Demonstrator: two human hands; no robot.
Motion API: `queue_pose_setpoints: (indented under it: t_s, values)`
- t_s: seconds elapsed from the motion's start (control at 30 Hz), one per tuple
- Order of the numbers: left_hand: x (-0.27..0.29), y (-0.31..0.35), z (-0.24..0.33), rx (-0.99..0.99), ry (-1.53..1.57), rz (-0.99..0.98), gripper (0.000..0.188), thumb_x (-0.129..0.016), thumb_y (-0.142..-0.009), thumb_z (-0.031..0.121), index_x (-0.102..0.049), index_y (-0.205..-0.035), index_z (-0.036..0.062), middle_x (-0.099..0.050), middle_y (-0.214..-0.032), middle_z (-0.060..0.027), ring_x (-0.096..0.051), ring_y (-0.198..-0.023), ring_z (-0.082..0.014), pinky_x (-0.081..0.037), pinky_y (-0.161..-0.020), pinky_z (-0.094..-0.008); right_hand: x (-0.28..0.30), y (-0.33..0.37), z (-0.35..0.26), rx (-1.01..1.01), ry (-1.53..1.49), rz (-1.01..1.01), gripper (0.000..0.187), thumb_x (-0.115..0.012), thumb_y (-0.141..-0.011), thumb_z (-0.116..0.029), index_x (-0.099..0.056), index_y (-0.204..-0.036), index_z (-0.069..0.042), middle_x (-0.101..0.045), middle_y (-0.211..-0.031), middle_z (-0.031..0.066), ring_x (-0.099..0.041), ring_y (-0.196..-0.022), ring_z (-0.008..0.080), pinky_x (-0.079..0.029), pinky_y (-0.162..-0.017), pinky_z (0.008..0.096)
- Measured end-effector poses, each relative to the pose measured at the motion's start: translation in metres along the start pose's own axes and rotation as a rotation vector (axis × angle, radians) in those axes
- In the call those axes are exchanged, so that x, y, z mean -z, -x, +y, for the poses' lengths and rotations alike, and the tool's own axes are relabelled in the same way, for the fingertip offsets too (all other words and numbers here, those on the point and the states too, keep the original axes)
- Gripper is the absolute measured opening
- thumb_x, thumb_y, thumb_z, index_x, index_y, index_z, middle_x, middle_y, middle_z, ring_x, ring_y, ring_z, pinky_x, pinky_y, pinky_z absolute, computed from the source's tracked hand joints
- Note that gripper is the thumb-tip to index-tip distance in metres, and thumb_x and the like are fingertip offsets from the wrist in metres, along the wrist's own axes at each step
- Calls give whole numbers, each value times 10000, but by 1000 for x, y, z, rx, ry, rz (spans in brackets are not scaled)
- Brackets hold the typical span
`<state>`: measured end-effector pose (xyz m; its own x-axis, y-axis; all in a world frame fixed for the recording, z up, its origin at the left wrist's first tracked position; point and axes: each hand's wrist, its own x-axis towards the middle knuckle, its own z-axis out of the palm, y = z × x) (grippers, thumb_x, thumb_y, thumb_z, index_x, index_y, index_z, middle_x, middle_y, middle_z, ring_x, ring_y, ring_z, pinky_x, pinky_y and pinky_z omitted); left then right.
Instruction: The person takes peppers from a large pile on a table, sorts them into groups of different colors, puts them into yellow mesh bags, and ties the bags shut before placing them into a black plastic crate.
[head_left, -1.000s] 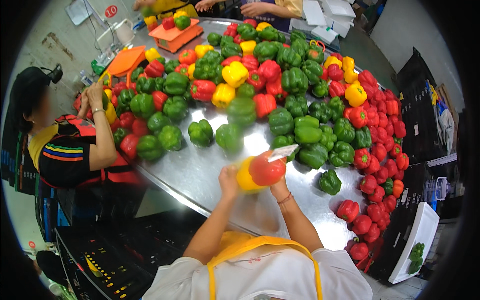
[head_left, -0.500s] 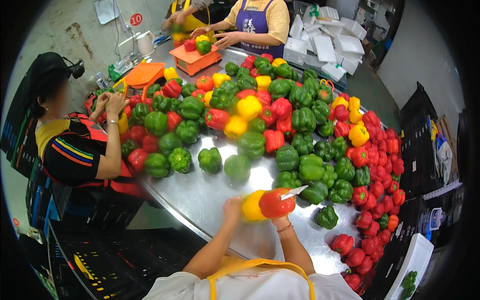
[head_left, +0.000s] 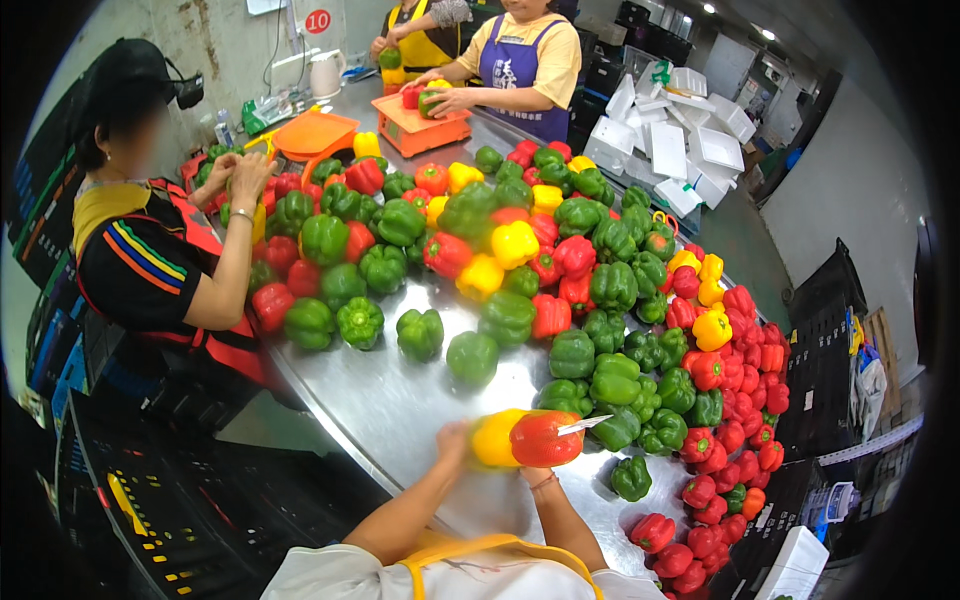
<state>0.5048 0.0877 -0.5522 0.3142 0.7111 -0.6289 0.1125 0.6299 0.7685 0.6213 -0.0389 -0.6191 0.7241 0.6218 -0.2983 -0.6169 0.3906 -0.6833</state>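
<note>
A yellow bell pepper (head_left: 494,438) and a red bell pepper (head_left: 545,440) sit end to end in front of me, over the near part of the metal table (head_left: 400,420). My right hand (head_left: 536,474) grips the red one from beneath, its fingers mostly hidden. Beside the yellow pepper's left end, my left hand (head_left: 453,441) is closed and blurred; what its fingers hold is hidden. From the red pepper's right side juts a thin white pointed strip (head_left: 584,425); whether it is a blade or a piece of wrapping, I cannot tell. Nearby lies a loose green bell pepper (head_left: 631,478).
Mixed peppers (head_left: 575,258) heap across the table, red ones (head_left: 745,380) along its right edge. One person (head_left: 165,240) works at the left, two at the far side by an orange scale (head_left: 425,127). Black crates (head_left: 200,500) stand lower left; white foam boxes (head_left: 690,150) pile behind.
My view has shifted slightly. The far person's hands have closed in on the peppers on the scale. My hands keep nearly the same hold on the red and yellow peppers.
</note>
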Motion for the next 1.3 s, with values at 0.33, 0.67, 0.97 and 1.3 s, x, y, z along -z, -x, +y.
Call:
queue_pose_setpoints:
  t_s: [0.33,0.67,0.97,1.3]
  values:
    - [11,-22,-22,-229,37,-81,217,-527,-864,234,-527,-796,28,-538,-735,-29,-476,-669,-111,-423,-627,-275,-29,12,-16,-31,-622,-547,502,-326,-894,-473,-444,-1180,-78,-494,-1146,64,-475,-1053,218,-390,-930,371]
    - [8,-32,-26,-260,-103,-107,200,-470,-903,187,-486,-771,37,-532,-700,-35,-489,-616,-106,-434,-573,-262,-98,60,-87,-160,69,-337,325,-472,-868,-230,-512,-1103,-9,-573,-1041,87,-554,-921,183,-460,-808,309]
    - [-2,-22,5,-265,-72,-171,302,-500,-881,265,-584,-789,-10,-580,-708,-32,-496,-644,-103,-422,-604,-265,-84,38,-54,64,743,189,384,-498,-878,-236,-510,-605,33,-478,-548,4,-395,-536,75,-350,-487,272]
    - [-74,43,154,-484,319,-562,289,-492,-892,301,-571,-847,27,-622,-809,-62,-562,-725,-120,-452,-670,-235,-185,32,-163,541,692,162,280,-477,-895,-183,-621,-921,56,-605,-780,22,-519,-721,82,-428,-687,222]
